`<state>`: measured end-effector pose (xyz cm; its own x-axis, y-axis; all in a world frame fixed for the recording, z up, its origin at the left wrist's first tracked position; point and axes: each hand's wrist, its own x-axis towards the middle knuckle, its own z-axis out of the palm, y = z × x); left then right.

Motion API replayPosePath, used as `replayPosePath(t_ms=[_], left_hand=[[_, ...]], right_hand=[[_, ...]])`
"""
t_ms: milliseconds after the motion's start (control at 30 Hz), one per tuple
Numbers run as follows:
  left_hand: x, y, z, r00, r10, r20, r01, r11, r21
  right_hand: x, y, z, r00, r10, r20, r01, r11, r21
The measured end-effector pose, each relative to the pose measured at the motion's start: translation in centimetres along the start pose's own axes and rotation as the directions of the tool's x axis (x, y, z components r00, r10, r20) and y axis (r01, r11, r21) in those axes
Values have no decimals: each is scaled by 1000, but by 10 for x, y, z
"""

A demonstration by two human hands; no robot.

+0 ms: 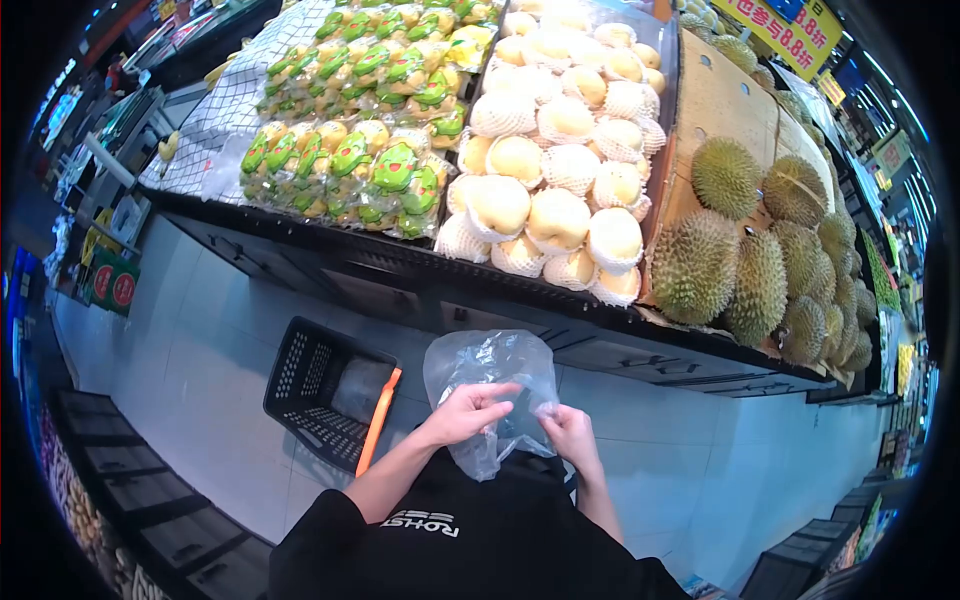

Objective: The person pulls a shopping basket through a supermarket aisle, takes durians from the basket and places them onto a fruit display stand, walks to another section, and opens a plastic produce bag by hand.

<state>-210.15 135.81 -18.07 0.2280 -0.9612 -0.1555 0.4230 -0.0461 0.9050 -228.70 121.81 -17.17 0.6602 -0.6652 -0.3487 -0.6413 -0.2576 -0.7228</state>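
Observation:
A clear plastic bag (490, 358) hangs spread out in front of my body, above the floor. My right hand (569, 436) is closed, pinching the bag's right edge between thumb and fingers. On the other side, my left hand (466, 412) lies against the bag with its index finger stretched out and the thumb apart from it; its other fingers are partly hidden. Beyond the bag, pale yellow pears (559, 220) in white foam nets are piled on the display stand.
A black shopping basket (318, 395) with an orange handle (379, 420) stands on the floor to the left, holding something in clear plastic. Bagged fruit (350, 160) with green labels sits left of the pears. Durians (697, 265) lie on cardboard at the right. The stand's black edge (400, 250) runs ahead.

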Motion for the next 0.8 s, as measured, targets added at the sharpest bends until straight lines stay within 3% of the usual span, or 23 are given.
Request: replayPosePath(t_ms=[67,133,233,267,367,400,433,500,600,633,667,733,800], left_hand=[[-2,-4,-3,1000,-18,26,16,995,100],[-2,-2,-4,999,-31,-14,33,994,108],[-5,0,-13,996,49,-77,-37,988,147],[-6,-2,-17,993,46,-105,-30,989,145],[-8,-13,-30,976,112,-188,-93,990,108],[-9,-17,-33,973,109,-204,-89,990,106],[-11,-20,-37,959,133,-251,-88,979,183],[-17,-21,-44,933,168,-318,-64,948,312],[-20,-41,-54,925,98,-366,-20,978,209],[-20,-43,-55,922,111,-370,-56,986,154],[-16,-56,-62,921,223,-321,-171,968,181],[-20,-39,-54,934,77,-349,-82,997,0],[-15,-34,-53,951,131,-278,-168,980,-111]], right_hand=[[4,7,8,996,-51,-73,65,979,192],[6,0,6,994,-49,-98,66,981,180],[9,-18,5,936,-290,-198,301,953,26],[10,-20,7,930,-305,-207,327,942,81],[16,-10,17,933,-308,-184,331,937,109],[15,-12,20,969,-191,-157,220,955,196],[16,-13,23,990,-73,-122,104,955,277],[19,-13,28,994,-72,-82,93,954,285],[23,-17,35,995,-80,-63,98,928,359],[23,-19,36,992,-97,-75,120,897,425],[25,-21,35,988,-147,-53,156,895,419],[25,-40,38,986,-150,-67,162,834,527],[23,-58,37,985,-172,0,148,845,513]])
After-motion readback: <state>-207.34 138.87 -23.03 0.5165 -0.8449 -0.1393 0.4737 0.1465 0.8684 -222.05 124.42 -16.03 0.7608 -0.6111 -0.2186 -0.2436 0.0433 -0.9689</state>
